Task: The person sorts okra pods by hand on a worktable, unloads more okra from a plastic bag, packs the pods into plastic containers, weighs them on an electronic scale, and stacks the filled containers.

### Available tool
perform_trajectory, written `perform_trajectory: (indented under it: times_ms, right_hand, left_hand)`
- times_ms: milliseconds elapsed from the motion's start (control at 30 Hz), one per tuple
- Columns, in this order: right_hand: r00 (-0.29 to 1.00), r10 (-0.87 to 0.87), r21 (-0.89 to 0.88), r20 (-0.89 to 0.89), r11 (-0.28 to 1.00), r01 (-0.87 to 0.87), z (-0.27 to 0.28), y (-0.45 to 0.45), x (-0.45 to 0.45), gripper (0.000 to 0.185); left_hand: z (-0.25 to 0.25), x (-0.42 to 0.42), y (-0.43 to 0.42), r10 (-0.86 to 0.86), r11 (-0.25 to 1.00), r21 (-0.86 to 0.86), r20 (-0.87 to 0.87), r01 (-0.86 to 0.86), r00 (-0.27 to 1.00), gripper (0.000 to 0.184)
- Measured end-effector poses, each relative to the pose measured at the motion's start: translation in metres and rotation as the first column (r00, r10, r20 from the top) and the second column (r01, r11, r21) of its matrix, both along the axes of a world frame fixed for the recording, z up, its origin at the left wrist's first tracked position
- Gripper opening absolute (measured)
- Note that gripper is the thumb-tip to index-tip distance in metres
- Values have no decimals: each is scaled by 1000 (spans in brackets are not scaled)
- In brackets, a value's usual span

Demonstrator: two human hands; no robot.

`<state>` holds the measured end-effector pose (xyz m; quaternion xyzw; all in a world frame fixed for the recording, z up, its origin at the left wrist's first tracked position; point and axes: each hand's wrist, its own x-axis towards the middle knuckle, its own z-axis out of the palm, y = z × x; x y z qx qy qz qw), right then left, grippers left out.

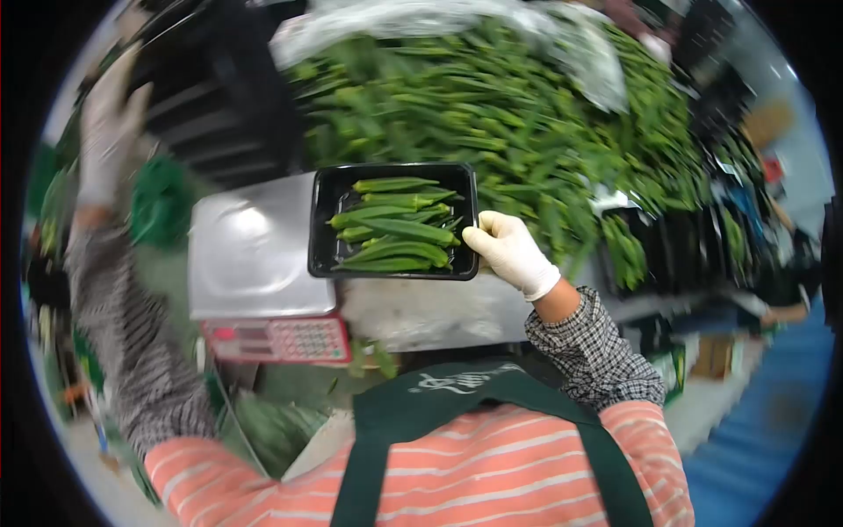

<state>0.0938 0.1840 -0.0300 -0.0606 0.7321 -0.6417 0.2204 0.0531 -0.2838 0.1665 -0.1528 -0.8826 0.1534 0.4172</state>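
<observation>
My right hand [516, 255], in a white glove, grips the right rim of a black plastic tray [395, 273]. Several green okra pods [408, 230] lie side by side in it. The tray is above the table, its left part overlapping the edge of a scale's metal plate [250, 255]; whether it touches the plate I cannot tell. Stretched out to the upper left is my left hand [105, 136], also gloved and smeared by motion. Its thumb stands apart from the fingers, and nothing shows in it. Dark stacked trays [219, 97] are just right of it.
A large heap of okra [492, 114] covers the far side of the table, with clear plastic sheeting [413, 19] along its back. More filled black trays [625, 250] stand at the right. Below the left hand hangs a green mesh bag [160, 202]. Other people's hands [786, 313] show at the right.
</observation>
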Motion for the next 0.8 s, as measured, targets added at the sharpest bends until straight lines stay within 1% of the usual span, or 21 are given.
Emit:
perform_trajectory:
  times_ms: [33, 67, 133, 167, 200, 233, 267, 300, 367, 433, 500, 567, 600, 633, 667, 700, 733, 767, 800]
  right_hand:
    - [994, -82, -20, 70, 996, 84, 4, 29, 9, 22]
    - [986, -153, -19, 62, 988, 154, -9, 59, 17, 22]
    - [948, -317, 68, 33, 947, 315, -2, 114, 41, 22]
    - [926, -376, 100, 15, 922, 373, 2, 137, 53, 22]
    - [878, -475, 123, -60, 869, 478, 13, 152, 65, 22]
    - [826, -557, 158, -89, 811, 564, -2, 180, 77, 22]
    - [752, -655, 147, -77, 738, 658, -12, 203, 87, 21]
    - [666, -744, 90, -56, 660, 746, -12, 215, 97, 19]
    - [537, -844, -29, -15, 537, 843, -33, 247, 104, 19]
    - [472, -882, -54, 3, 471, 880, -46, 271, 103, 17]
    - [410, -912, -65, 21, 408, 911, -48, 277, 93, 16]
    - [348, -935, -64, 64, 345, 937, -77, 289, 83, 17]
    - [358, -928, -21, 106, 358, 933, -87, 296, 81, 22]
    - [369, -925, 35, 95, 374, 927, -82, 295, 81, 24]
    - [382, -920, 92, 84, 388, 917, -72, 291, 81, 26]
    - [397, -915, 149, 77, 404, 903, -66, 287, 82, 28]
    - [407, -913, 219, 23, 402, 889, -64, 289, 86, 37]
    - [367, -923, 297, -114, 321, 899, -60, 286, 90, 39]
    - [416, -769, 428, -486, 206, 880, -61, 289, 94, 38]
  left_hand:
    - [10, 6, 33, -66, 976, 209, 41, 56, 997, 42]
    - [13, -10, 6, -102, 986, 138, 32, 97, 994, 43]
    - [6, -30, -30, -45, 972, 235, 178, 2, 983, 44]
    - [12, -35, -22, -85, 994, 92, 238, 65, 968, 43]
    - [17, -34, -11, -49, 998, 39, 292, 39, 955, 43]
    - [20, -29, 5, 12, 1000, -21, 339, -5, 941, 44]
    - [23, -23, 23, 74, 996, -78, 374, -48, 924, 44]
    - [28, -18, 39, 130, 988, -127, 394, -87, 910, 44]
    - [40, -3, 63, 243, 961, -228, 414, -158, 878, 45]
    - [55, 4, 80, 347, 924, -300, 392, -238, 852, 46]
    - [72, 4, 87, 446, 882, -332, 352, -336, 823, 47]
    - [86, -5, 76, 517, 855, -247, 349, -455, 782, 49]
    - [86, -16, 46, 465, 877, -75, 381, -475, 799, 50]
    - [87, -20, 29, 409, 869, 100, 404, -484, 818, 50]
    - [95, -11, 37, 304, 845, 283, 445, -454, 842, 50]
    - [97, 1, 47, 253, 845, 372, 354, -384, 900, 48]
    - [99, 14, 54, 207, 837, 452, 260, -308, 943, 47]
    - [99, 32, 64, 170, 821, 522, 160, -229, 972, 45]
    - [95, 57, 90, 240, 810, 524, 114, -264, 964, 43]
